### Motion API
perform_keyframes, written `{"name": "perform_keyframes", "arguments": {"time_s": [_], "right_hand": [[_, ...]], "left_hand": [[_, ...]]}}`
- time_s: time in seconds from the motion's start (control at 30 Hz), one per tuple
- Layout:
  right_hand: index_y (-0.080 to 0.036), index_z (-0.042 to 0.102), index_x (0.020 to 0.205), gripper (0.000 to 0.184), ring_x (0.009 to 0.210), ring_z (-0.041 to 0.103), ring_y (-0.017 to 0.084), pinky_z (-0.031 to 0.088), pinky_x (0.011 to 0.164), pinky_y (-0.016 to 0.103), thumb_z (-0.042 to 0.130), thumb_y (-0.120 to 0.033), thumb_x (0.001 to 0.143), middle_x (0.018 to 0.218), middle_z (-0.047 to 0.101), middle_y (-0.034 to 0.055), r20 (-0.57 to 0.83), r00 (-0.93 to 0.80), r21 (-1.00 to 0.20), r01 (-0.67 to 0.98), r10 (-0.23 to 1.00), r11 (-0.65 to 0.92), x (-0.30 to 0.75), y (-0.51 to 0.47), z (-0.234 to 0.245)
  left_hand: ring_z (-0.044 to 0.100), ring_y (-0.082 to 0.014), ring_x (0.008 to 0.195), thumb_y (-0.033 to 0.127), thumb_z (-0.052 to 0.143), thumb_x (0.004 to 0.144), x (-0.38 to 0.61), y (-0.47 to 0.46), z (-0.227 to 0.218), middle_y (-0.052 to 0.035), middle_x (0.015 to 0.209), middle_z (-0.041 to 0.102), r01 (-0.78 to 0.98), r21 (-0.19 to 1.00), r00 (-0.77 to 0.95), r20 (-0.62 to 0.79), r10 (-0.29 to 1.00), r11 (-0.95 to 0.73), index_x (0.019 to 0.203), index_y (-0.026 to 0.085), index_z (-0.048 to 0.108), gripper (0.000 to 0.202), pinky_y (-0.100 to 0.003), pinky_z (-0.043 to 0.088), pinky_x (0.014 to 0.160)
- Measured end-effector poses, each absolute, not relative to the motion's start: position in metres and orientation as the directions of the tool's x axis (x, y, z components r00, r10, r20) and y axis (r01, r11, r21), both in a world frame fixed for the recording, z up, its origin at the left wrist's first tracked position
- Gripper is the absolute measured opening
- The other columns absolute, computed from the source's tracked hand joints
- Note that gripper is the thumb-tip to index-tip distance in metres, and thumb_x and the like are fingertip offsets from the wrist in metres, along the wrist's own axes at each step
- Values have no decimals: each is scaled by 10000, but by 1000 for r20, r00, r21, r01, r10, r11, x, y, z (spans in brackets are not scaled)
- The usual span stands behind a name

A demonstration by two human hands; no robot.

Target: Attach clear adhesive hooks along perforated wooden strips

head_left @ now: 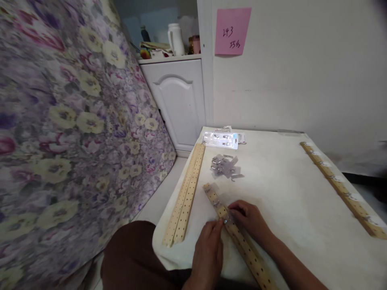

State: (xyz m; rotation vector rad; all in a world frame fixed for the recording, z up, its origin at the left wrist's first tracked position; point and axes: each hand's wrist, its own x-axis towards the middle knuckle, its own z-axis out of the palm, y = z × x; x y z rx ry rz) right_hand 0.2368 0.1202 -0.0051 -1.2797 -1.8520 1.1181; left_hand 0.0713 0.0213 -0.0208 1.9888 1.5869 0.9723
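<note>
A pale wooden strip with rows of holes point(246, 249) slants from the table's front edge toward its middle. My left hand point(208, 247) is closed at the strip's left side, fingertips beside a small clear-backed metal hook point(225, 220) on its face. Across from it, my right hand point(249, 217) has its fingers curled in against the right edge by the same hook; its fingertips are partly hidden. Another such hook point(215, 204) sits farther up the strip. Beyond the strip's far end lies a loose pile of clear-backed hooks point(223, 166).
Two more perforated strips point(188, 193) lie side by side along the table's left edge. A strip bearing several hooks point(341, 189) runs down the right side. Hook packaging point(220, 140) rests at the back. A floral curtain point(90, 121) hangs at left, and a wall point(287, 80) stands behind.
</note>
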Motion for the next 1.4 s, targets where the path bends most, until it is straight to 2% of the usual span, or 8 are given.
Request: {"name": "perform_keyframes", "arguments": {"time_s": [0.5, 0.9, 1.4], "right_hand": [[-196, 667, 848, 154, 735, 622, 190, 469, 696, 297, 532, -218, 775, 789, 694, 31, 46, -332, -870, 450, 942, 201, 235, 117, -7], [-193, 669, 833, 154, 722, 629, 189, 472, 686, 289, 532, -206, 764, 770, 698, 24, 28, -328, -894, 415, 944, 170, 235, 116, -7], [-185, 666, 813, 143, 722, 632, 190, 471, 683, 287, 537, -200, 755, 759, 696, 25, -10, -325, -910, 394, 946, 126, 235, 117, -7]], "left_hand": [[537, -205, 999, 43, 358, 837, 71, 21, -22, -115, 1078, 563, 671, 696, 95, 260, 961, -255, 1258, 199, 497, 470, -394, 498, 871], [545, -199, 979, 35, 362, 825, 71, 20, -20, -106, 1061, 569, 692, 669, 90, 291, 952, -270, 1263, 196, 495, 485, -374, 503, 858], [539, -197, 978, 29, 378, 814, 72, 20, -20, -104, 1047, 570, 679, 692, 91, 255, 963, -247, 1238, 182, 517, 472, -351, 489, 862]]}}
